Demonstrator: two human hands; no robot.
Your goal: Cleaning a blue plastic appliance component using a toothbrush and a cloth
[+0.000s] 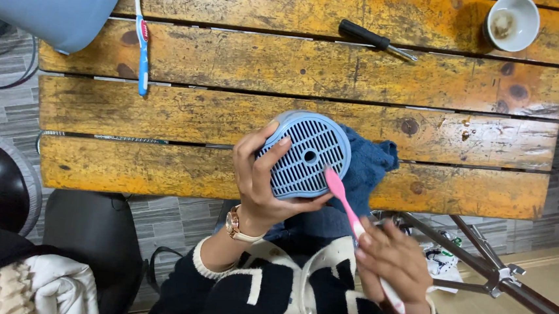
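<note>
Above the near edge of the worn yellow wooden slat table (pixel 160 168), a round blue plastic slotted grille (pixel 306 155) is gripped by the left hand (pixel 258 182), fingers curled around its rim. A pink plastic toothbrush (pixel 348 208) is clasped in the right hand (pixel 393 263), its head touching the grille. A dark blue cloth (pixel 371 163) lies just behind.

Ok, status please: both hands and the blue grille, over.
Left hand grips blue grille. Right hand holds pink toothbrush, head on grille's lower edge. Blue cloth behind grille, nothing blocking.
</note>
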